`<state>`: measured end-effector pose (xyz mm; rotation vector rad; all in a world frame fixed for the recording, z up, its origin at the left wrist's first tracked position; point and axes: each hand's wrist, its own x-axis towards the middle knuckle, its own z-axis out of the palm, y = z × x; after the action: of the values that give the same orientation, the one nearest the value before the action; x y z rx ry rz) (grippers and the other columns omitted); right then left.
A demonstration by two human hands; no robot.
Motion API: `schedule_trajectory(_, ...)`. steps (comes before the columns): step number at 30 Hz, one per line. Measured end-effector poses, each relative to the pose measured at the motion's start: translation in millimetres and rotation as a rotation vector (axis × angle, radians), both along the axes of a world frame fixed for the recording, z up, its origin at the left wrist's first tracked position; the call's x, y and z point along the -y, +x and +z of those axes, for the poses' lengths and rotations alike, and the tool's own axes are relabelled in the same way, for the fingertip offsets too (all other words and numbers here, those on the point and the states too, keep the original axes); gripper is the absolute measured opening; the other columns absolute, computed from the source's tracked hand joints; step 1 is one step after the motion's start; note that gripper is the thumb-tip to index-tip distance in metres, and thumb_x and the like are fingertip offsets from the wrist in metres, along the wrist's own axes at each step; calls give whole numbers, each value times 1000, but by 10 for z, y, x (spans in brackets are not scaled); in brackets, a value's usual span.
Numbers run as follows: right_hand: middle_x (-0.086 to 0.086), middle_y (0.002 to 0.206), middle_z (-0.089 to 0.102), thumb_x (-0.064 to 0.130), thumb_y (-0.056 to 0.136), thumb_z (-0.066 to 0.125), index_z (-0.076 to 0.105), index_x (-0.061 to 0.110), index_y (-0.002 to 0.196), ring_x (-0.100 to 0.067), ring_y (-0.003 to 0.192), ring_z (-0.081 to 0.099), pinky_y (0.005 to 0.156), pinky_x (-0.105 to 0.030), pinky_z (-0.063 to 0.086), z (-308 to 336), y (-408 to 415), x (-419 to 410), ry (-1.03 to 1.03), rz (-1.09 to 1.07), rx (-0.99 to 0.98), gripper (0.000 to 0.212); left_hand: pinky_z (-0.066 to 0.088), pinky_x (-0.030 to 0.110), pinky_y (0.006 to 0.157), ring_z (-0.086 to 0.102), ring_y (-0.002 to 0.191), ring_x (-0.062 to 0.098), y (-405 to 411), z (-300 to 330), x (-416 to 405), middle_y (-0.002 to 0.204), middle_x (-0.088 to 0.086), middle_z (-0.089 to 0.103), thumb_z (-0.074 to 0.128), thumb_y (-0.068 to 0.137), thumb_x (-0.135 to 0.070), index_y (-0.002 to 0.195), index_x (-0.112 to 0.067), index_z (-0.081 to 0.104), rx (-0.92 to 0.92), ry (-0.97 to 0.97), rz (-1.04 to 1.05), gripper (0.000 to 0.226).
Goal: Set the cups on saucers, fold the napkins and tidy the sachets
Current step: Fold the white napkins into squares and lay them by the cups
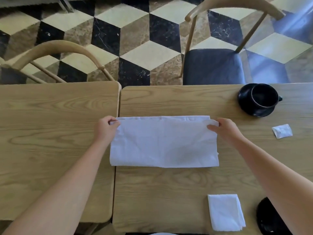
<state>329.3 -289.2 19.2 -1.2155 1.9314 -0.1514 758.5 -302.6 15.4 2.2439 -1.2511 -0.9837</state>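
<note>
Two wooden tabletops (59,116) butt together over a cube-patterned floor, and a white napkin (162,143) lies across their seam, folded in half, while the left hand (105,128) and right hand (225,128) each pinch a far corner of its top layer with fingers closed on the cloth. The napkin-folding step is in hand, and the next move likely calls for squaring those corners, then folding end to end, with bare wood open on both sides. A cup (264,94) sits on its saucer (245,102), a sachet (282,131) lies loose nearby, a folded napkin (225,212) waits near the front edge, and the dark shape (269,217) beside it may be another saucer.
</note>
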Motion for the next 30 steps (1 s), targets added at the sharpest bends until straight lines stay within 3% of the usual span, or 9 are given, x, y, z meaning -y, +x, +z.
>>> schedule_trajectory(4, 11, 56, 51, 19, 89, 70, 52, 22, 58, -4, 50, 46, 43, -18, 29, -114, -7, 122, 18, -36, 33, 36, 37, 18, 52, 49, 61, 12, -23, -130, 177, 77, 5, 61, 71, 89, -12, 90, -6, 72, 15, 14, 1, 6)
schedule_trajectory(8, 2, 67, 58, 20, 89, 68, 61, 12, 71, -14, 60, 51, 49, -27, 35, -192, -8, 244, 19, -7, 46, 21, 34, 24, 51, 44, 56, 17, -36, -261, 301, 63, -2, 49, 71, 89, -13, 87, -11, 71, 34, 27, -7, 3)
schedule_trajectory(12, 0, 67, 54, 22, 88, 67, 54, 8, 70, -18, 60, 49, 48, -27, 33, -289, 1, 307, 32, -11, -11, 26, 34, 26, 54, 45, 61, 23, -51, -389, 356, 64, -2, 48, 70, 89, -11, 87, -11, 69, 31, 58, -3, 2)
schedule_trajectory(15, -7, 95, 60, 29, 90, 66, 62, 8, 95, -26, 88, 55, 67, -33, 44, -332, 31, 285, -28, 2, -175, 22, 46, 37, 68, 54, 77, 29, -113, -388, 317, 98, 5, 55, 66, 90, -15, 107, -10, 64, 248, 25, -36, 18)
schedule_trajectory(17, -15, 119, 55, 29, 92, 63, 59, 6, 113, -36, 109, 49, 89, -43, 45, -340, 98, 194, -170, -20, -313, 32, 48, 48, 81, 54, 97, 38, -190, -386, 228, 118, 19, 52, 62, 89, -13, 119, -4, 58, 478, -133, -133, 31)
schedule_trajectory(19, -21, 133, 52, 27, 91, 62, 57, 3, 122, -42, 120, 45, 99, -48, 41, -326, 304, 46, -342, -8, -372, 39, 45, 51, 87, 51, 105, 42, -386, -398, 77, 123, 26, 52, 60, 86, -12, 123, 0, 56, 581, -329, -274, 39)
schedule_trajectory(24, -17, 157, 41, 18, 93, 64, 53, 6, 143, -38, 144, 39, 114, -56, 35, -478, 1399, -532, -453, 382, -258, 53, 37, 54, 110, 36, 145, 43, -1168, -634, -525, 153, 26, 40, 57, 92, -14, 145, -2, 50, 457, -361, -714, 54)
schedule_trajectory(28, -15, 157, 42, 14, 93, 67, 50, 9, 147, -33, 147, 38, 118, -57, 31, -841, 1791, -692, -504, 414, -227, 57, 34, 54, 117, 36, 148, 35, -1320, -890, -697, 156, 19, 43, 66, 90, -15, 144, 0, 51, 464, -281, -700, 58)
schedule_trajectory(30, -14, 158, 42, 18, 96, 65, 48, 13, 150, -32, 147, 37, 120, -55, 26, -995, 1764, -692, -512, 406, -233, 57, 31, 54, 119, 37, 147, 34, -1279, -997, -702, 156, 18, 43, 58, 96, -17, 144, -3, 53, 498, -302, -702, 50)
